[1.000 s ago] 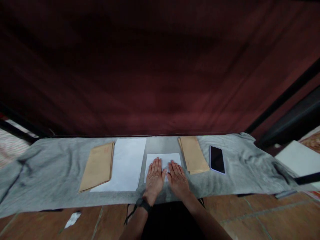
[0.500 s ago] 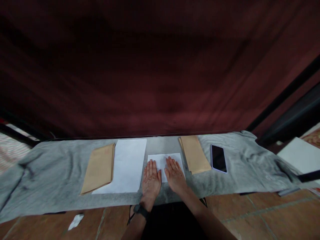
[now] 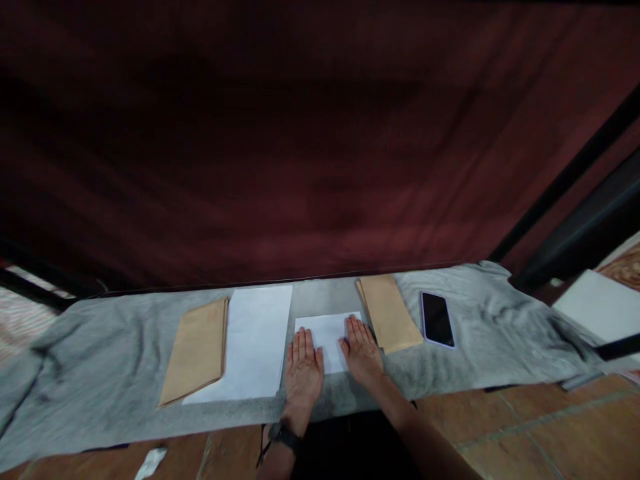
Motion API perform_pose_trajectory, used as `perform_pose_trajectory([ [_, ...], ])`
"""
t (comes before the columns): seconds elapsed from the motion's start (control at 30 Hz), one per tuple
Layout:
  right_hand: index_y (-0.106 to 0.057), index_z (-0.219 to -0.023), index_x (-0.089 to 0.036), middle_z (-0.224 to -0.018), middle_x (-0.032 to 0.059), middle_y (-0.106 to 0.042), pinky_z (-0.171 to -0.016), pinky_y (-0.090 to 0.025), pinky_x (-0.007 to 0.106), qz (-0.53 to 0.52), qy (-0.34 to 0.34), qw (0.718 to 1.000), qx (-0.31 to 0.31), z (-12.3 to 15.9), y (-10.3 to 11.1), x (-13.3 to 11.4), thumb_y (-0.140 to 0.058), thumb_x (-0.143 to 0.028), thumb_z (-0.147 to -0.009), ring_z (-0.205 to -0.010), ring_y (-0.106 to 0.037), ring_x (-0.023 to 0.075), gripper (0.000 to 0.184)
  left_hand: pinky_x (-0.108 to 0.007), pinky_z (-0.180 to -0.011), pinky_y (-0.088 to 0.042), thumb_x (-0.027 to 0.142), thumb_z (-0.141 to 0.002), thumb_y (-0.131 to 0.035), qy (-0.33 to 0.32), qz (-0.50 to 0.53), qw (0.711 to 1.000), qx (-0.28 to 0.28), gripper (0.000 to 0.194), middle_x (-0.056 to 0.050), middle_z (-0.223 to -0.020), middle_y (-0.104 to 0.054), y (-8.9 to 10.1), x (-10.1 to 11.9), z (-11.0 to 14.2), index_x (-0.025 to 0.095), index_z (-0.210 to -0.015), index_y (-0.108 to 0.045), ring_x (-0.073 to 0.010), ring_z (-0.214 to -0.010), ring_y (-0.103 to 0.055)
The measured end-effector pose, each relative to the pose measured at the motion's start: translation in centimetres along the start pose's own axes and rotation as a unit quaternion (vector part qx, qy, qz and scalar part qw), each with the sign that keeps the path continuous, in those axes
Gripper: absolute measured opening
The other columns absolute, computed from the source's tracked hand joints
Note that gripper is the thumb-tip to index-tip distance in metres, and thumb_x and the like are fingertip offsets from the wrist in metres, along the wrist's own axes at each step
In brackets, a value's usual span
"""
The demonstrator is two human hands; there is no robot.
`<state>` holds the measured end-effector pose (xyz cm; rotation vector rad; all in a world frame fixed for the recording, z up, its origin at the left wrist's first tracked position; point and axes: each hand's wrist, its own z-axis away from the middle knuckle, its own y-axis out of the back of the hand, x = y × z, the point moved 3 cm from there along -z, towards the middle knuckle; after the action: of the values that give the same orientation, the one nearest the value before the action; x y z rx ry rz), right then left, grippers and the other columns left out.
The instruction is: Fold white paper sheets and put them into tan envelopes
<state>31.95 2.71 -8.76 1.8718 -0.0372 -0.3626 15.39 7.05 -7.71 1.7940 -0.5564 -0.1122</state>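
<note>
A folded white sheet lies on the grey cloth in front of me. My left hand lies flat on the sheet's left edge, fingers stretched out and open. My right hand presses flat on the sheet's right side, fingers also spread and open. A dark watch sits on my left wrist. Left of the hands lies a larger white sheet, and a brown envelope lies beside it. A stack of brown envelopes rests just right of my right hand.
A black phone lies face up on the cloth, right of the envelope stack. A dark red curtain hangs behind the cloth. A white board sits at the far right. Tiled floor lies below, with a paper scrap on it.
Both hands have slid apart across the folded sheet, the left toward its left edge and the right toward its right side. The camera tilted slightly.
</note>
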Motion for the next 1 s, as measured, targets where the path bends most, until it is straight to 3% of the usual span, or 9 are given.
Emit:
perform_pose_trajectory([
  [0.13,-0.035,-0.155,-0.009,-0.158,0.0145,-0.040,-0.121,-0.028,0.045,-0.005,-0.003,1.000,0.009,0.4,0.1,0.1,-0.034,-0.038,-0.103,-0.147,-0.036,0.0264,0.059,-0.054,-0.121,-0.029,0.030,-0.099,-0.033,-0.019,0.012,1.000,0.013,0.059,-0.022,-0.155,-0.043,-0.2,2.5,-1.3,0.002,-0.150,-0.041,-0.0310,-0.148,-0.033],
  [0.3,-0.039,-0.152,-0.008,-0.158,0.0142,-0.039,-0.121,-0.027,0.042,-0.001,-0.007,1.000,-0.007,0.2,0.1,0.1,-0.034,-0.029,-0.102,-0.147,-0.036,0.0252,0.055,-0.048,-0.119,-0.034,0.030,-0.100,-0.032,-0.082,0.044,0.995,-0.035,0.055,-0.017,-0.154,-0.046,-1.3,5.6,-3.3,0.007,-0.149,-0.044,-0.0273,-0.148,-0.035],
  [0.47,-0.036,-0.154,-0.009,-0.159,0.0132,-0.038,-0.122,-0.027,0.042,-0.010,-0.008,1.000,-0.010,0.2,0.1,0.2,-0.034,-0.038,-0.103,-0.147,-0.035,0.0249,0.059,-0.047,-0.120,-0.032,0.034,-0.101,-0.032,-0.052,0.021,0.998,-0.016,0.057,-0.019,-0.155,-0.044,-1.5,3.0,-3.4,0.005,-0.148,-0.044,-0.0277,-0.148,-0.035],
  [0.67,-0.033,-0.156,-0.008,-0.161,0.0127,-0.032,-0.123,-0.024,0.042,-0.020,-0.021,0.999,-0.039,0.2,0.3,0.1,-0.034,-0.038,-0.103,-0.149,-0.031,0.0245,0.061,-0.051,-0.118,-0.035,0.033,-0.100,-0.033,-0.019,0.005,0.999,0.028,0.060,-0.023,-0.153,-0.044,-0.2,-0.5,-0.3,0.001,-0.149,-0.041,-0.0318,-0.145,-0.039],
  [0.8,-0.034,-0.155,-0.007,-0.161,0.0133,-0.032,-0.122,-0.025,0.044,-0.018,-0.019,0.999,-0.042,0.0,0.6,-0.1,-0.034,-0.037,-0.102,-0.149,-0.031,0.0257,0.060,-0.052,-0.119,-0.034,0.032,-0.100,-0.037,-0.029,0.008,0.998,0.060,0.059,-0.019,-0.157,-0.041,0.8,-0.3,2.6,0.008,-0.153,-0.037,-0.0315,-0.147,-0.037],
  [1.0,-0.040,-0.152,-0.008,-0.159,0.0138,-0.036,-0.121,-0.029,0.044,-0.013,0.004,1.000,-0.019,0.8,1.7,-0.4,-0.035,-0.033,-0.103,-0.148,-0.033,0.0259,0.056,-0.051,-0.116,-0.037,0.030,-0.099,-0.043,-0.111,0.026,0.993,0.036,0.055,-0.008,-0.158,-0.043,1.2,0.6,4.6,0.027,-0.153,-0.040,-0.0282,-0.146,-0.038],
])
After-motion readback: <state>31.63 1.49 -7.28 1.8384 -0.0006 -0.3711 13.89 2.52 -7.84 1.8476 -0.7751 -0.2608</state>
